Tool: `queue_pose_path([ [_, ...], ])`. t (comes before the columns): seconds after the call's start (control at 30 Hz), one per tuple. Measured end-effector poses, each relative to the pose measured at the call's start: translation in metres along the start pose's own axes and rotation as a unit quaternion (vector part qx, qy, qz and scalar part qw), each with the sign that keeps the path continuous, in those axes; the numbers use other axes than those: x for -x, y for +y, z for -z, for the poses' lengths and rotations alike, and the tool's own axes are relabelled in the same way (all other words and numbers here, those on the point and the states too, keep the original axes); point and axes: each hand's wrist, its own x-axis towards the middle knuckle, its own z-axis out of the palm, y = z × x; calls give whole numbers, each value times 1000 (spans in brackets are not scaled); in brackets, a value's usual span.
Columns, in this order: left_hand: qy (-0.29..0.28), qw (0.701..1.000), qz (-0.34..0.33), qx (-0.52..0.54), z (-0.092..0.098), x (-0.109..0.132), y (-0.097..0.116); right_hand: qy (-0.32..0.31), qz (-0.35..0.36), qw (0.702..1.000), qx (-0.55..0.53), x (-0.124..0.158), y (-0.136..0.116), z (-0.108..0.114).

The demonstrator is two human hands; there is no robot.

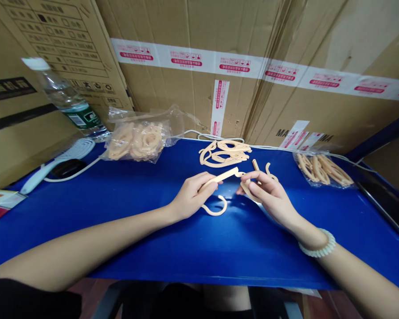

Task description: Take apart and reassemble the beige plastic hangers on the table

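Observation:
My left hand (194,195) is closed around a beige plastic hanger arm (228,176), which points up and to the right. Opposite it, my right hand (269,195) pinches another beige hanger piece (252,193) near the notched tip of that arm. Whether the two pieces are joined at the tip, I cannot tell. Below my left fingers shows a curved beige hook (219,212), its near end hidden by the hand. Two loose beige pieces, a short straight one (255,165) and a curved one (268,168), lie just beyond my right hand.
Beige hangers (216,165) lie at the blue table's (136,248) back. Clear bags of beige parts sit left (133,144) and right (322,170). At left are a bottle (76,110), hairbrush (76,148) and black object (68,168); a dark tablet-like device (385,204) lies right. Cardboard (186,97) walls the back.

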Motion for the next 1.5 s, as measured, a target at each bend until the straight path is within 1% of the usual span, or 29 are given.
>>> queue_pose_path([
  [0.07, 6, 1000, -1, -6, -1, 0, 0, 20, -13, 1000, 7, -1, 2, -1],
  [0.13, 5, 1000, -10, -18, -2, 1, 0, 27, -22, 999, 14, -1, 4, -3],
  [0.2, 5, 999, -28, -38, -4, 3, -1, -1, -35, 999, 18, -1, 6, -5],
  [0.3, -8, 992, -55, -109, -6, 8, -3, -80, -48, 995, 38, 2, 5, -7],
  [0.37, -25, 981, -77, -179, -7, 10, -4, -120, -60, 990, 40, 5, 2, -9],
  [0.43, -39, 965, -102, -240, -7, 11, -4, -149, -79, 986, 18, 7, -1, -10],
  [0.57, -53, 937, -132, -318, -7, 8, -3, -173, -119, 978, -13, 9, -3, -13],
  [0.63, -61, 931, -133, -333, -7, 7, -2, -173, -132, 976, -1, 10, -2, -14],
  [0.7, -73, 933, -128, -329, -7, 6, 0, -167, -131, 977, 23, 10, -1, -15],
  [0.83, -84, 938, -122, -313, -7, 6, 5, -151, -93, 981, 75, 11, -2, -17],
  [0.97, -83, 936, -118, -320, -8, 7, 6, -141, -83, 981, 102, 11, -5, -20],
  [1.1, -89, 938, -108, -318, -9, 7, 8, -109, -32, 977, 182, 13, -8, -23],
  [1.3, -81, 955, -94, -269, -8, 10, 10, -82, 60, 953, 286, 18, -6, -24],
  [1.37, -69, 963, -86, -247, -9, 11, 8, -75, 95, 938, 326, 19, -4, -25],
  [1.43, -55, 969, -70, -230, -11, 11, 5, -77, 136, 915, 371, 21, -3, -27],
  [1.47, -48, 971, -59, -225, -11, 10, 4, -78, 155, 908, 381, 21, -3, -27],
  [1.5, -43, 973, -45, -221, -11, 10, 3, -74, 167, 907, 380, 21, -4, -27],
])
